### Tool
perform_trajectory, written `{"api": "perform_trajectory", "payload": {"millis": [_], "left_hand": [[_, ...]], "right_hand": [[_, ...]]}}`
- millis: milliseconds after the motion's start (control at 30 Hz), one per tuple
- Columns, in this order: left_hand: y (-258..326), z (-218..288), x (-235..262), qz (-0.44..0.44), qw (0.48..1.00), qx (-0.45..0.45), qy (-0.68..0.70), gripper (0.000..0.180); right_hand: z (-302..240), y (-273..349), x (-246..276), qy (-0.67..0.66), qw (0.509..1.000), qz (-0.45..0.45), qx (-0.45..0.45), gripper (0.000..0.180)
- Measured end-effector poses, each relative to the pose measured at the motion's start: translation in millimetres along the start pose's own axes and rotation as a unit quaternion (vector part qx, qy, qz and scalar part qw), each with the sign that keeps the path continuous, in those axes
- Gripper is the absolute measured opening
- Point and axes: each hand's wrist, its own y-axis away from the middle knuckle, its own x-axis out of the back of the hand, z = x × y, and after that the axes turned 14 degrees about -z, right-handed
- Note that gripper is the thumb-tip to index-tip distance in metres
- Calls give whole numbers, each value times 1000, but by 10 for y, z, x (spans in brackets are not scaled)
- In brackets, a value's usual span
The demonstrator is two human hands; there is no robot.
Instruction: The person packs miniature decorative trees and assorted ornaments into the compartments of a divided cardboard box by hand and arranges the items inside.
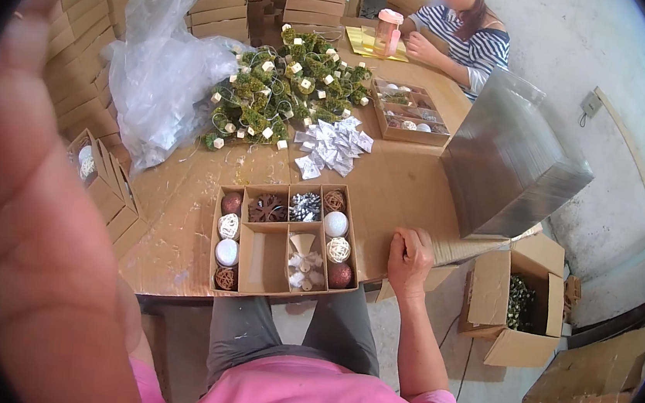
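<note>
In front of me at the table's near edge lies a divided cardboard box (263, 295). Its side columns hold balls: glittery brown ones, white ones (335, 224) and woven ones (228, 226). Brown snowflake-shaped pieces (267, 208), white-tipped pine cones (306, 207) and pale fluffy ornaments (305, 266) fill other compartments; one wide compartment shows bare cardboard. My right hand (410, 260) rests on the table right of the box, fingers curled into a fist, nothing seen in it. Close to the camera, my left hand (43, 198) looms blurred and raised; its fingertips are cut off.
Behind the box are white packets (332, 146), green garland with white cubes (282, 93) and clear plastic (164, 70). A second divided box (410, 110) and a wrapped stack (513, 158) stand right. Across the table sits a person (462, 40) beside a pink-lidded bottle (387, 33). Cartons (519, 298) flank the table.
</note>
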Motion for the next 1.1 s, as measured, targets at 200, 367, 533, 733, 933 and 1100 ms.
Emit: {"api": "perform_trajectory", "payload": {"millis": [200, 367, 533, 733, 933, 1100], "left_hand": [[-70, 75, -103, 31, 991, 18, -126, 57], [-243, 152, -176, 69, 968, -4, -243, 55], [-477, 215, -334, 193, 905, -37, -377, 54], [-573, 437, -491, 281, 813, -20, -510, 52], [-597, 801, -669, 277, 749, 5, -601, 50], [-568, 1227, -636, 238, 702, -34, -670, 50]], "right_hand": [[23, -55, -32, 6, 1000, -9, -1, 8], [58, -50, 16, 5, 1000, 4, 7, 7], [72, 190, -8, 16, 999, -24, -14, 7], [32, 286, -7, 3, 1000, -3, -18, 7], [-13, 187, -136, -13, 1000, 8, 3, 7], [70, -29, -136, 4, 1000, -1, -11, 4]]}}
